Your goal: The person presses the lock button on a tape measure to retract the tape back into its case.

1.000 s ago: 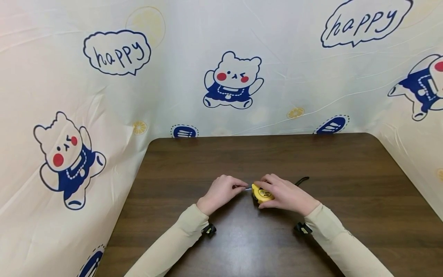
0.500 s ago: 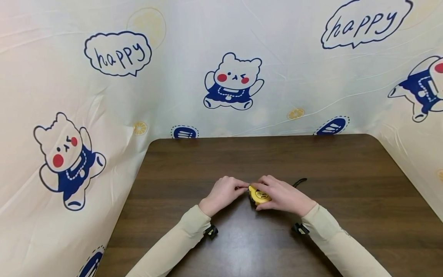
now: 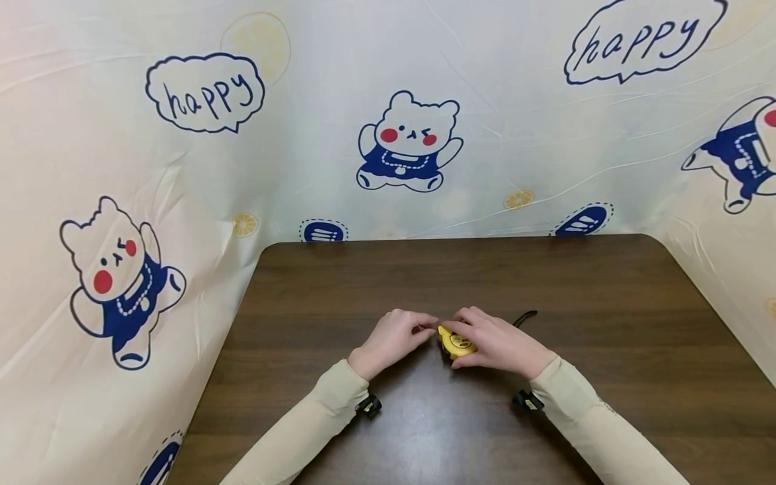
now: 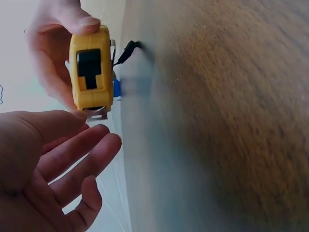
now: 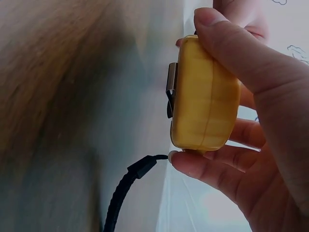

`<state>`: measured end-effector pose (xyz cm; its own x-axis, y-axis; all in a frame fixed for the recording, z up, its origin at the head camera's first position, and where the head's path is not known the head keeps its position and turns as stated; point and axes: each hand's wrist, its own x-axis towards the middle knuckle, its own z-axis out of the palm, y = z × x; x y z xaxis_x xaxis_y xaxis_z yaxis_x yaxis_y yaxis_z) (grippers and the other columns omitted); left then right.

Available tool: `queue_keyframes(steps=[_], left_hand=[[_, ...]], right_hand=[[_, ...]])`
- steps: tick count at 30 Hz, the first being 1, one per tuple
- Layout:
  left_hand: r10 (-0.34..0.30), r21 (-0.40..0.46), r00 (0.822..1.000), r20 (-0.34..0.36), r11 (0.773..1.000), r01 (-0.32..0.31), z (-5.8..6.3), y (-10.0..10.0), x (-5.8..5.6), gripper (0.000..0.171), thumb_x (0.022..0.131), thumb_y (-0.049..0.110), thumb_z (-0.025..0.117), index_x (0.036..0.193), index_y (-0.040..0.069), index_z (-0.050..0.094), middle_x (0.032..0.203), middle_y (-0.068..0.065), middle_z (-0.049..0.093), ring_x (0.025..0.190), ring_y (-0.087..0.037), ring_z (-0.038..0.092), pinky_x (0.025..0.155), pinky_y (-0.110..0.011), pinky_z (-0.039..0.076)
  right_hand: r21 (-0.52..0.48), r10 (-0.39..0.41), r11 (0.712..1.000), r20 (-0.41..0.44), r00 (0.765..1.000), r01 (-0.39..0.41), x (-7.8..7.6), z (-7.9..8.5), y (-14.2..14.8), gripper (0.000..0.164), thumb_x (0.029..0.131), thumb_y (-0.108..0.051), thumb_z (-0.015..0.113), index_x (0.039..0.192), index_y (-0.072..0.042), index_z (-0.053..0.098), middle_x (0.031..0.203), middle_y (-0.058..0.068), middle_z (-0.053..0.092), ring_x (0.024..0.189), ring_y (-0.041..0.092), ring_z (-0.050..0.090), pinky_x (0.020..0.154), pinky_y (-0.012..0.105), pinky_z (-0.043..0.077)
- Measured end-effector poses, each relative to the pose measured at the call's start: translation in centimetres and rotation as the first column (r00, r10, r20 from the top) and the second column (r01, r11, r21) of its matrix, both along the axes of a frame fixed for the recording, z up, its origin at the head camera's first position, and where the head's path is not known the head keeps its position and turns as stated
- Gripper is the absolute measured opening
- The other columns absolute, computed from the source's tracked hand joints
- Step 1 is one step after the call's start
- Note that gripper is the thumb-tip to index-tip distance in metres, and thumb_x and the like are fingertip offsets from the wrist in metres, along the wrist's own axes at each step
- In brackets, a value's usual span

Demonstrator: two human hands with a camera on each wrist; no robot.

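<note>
A yellow tape measure (image 3: 456, 345) stands near the middle of the table, gripped by my right hand (image 3: 503, 342) between thumb and fingers. My left hand (image 3: 393, 342) is just left of its mouth. In the left wrist view, the metal hook (image 4: 99, 115) sits close against the case, with no blade visibly drawn out. The left thumb tip (image 4: 79, 116) is at the hook's edge, touching or nearly so; the other left fingers are spread and loosely bent. The right wrist view shows the case's rounded back, a belt clip (image 5: 172, 78) and a black wrist strap (image 5: 117, 195).
The dark wooden table (image 3: 339, 283) extends around both hands. Behind and beside it hangs a pale cloth (image 3: 303, 148) printed with bears and lettering. Each wrist carries a small black camera, such as the left wrist camera (image 3: 369, 406).
The short length of blade seen between the left fingers and the case has gone in. The tape measure and right hand shifted slightly left, and the left fingertips have loosened.
</note>
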<state>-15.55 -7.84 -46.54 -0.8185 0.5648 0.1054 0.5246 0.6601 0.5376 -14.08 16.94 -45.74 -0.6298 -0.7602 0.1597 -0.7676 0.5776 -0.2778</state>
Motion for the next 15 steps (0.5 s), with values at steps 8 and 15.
queue_keyframes(steps=[8, 15], left_hand=[[0.021, 0.000, 1.000, 0.002, 1.000, -0.021, -0.2, -1.1, 0.0, 0.021, 0.102, 0.022, 0.070, 0.116, 0.009, 0.080, 0.108, 0.000, 0.078, 0.092, -0.011, 0.072, 0.082, -0.032, 0.059], [0.063, 0.012, 0.998, -0.009, 0.998, -0.063, -0.3, -3.1, -0.3, 0.019, 0.102, 0.021, 0.070, 0.114, 0.010, 0.080, 0.105, 0.000, 0.079, 0.089, -0.011, 0.072, 0.081, -0.033, 0.059]], right_hand=[[0.016, -0.022, 1.000, 0.003, 1.000, 0.022, -0.3, -0.5, 1.2, 0.068, 0.087, -0.044, 0.084, 0.140, -0.007, 0.064, 0.123, 0.007, 0.062, 0.108, 0.018, 0.058, 0.088, 0.037, 0.057], [-0.002, -0.074, 0.997, 0.015, 0.997, 0.074, -1.2, -1.0, 3.4, 0.067, 0.086, -0.043, 0.085, 0.139, -0.007, 0.065, 0.121, 0.007, 0.063, 0.104, 0.017, 0.059, 0.085, 0.037, 0.056]])
